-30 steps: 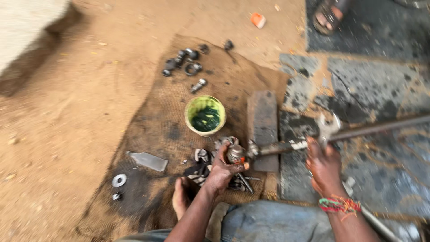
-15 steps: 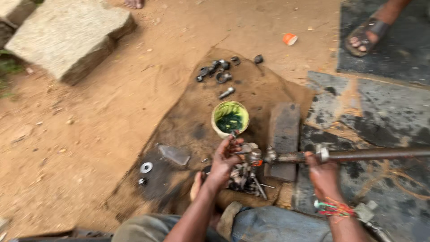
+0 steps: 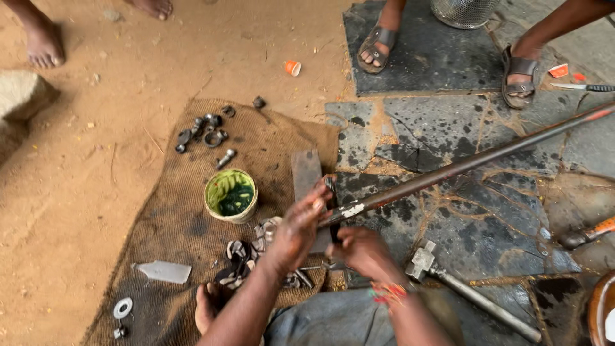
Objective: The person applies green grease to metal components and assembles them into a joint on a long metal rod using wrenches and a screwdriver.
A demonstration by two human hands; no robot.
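The long steel rod (image 3: 461,165) lay slanted across the cracked dark stone slabs (image 3: 448,134), its near end at the edge of the burlap mat (image 3: 173,224), its far end cut off by the frame's right side. By its look it was judged heavy, rigid and greasy, so liable to slip; the soundest hold appeared to be close to the near end, where both hands met it. The left hand (image 3: 301,227) was closed around that end, fingers wrapped over a small dark fitting whose form could not be made out. The right hand (image 3: 364,251) sat curled just below the rod; whether it gripped anything could not be told, as motion blur and the knuckles hid the palm. A hammer (image 3: 423,261) lay near the right wrist. An open tin of green grease (image 3: 231,195) stood on the mat, beside loose bearing parts (image 3: 253,253) partly hidden by the left forearm.
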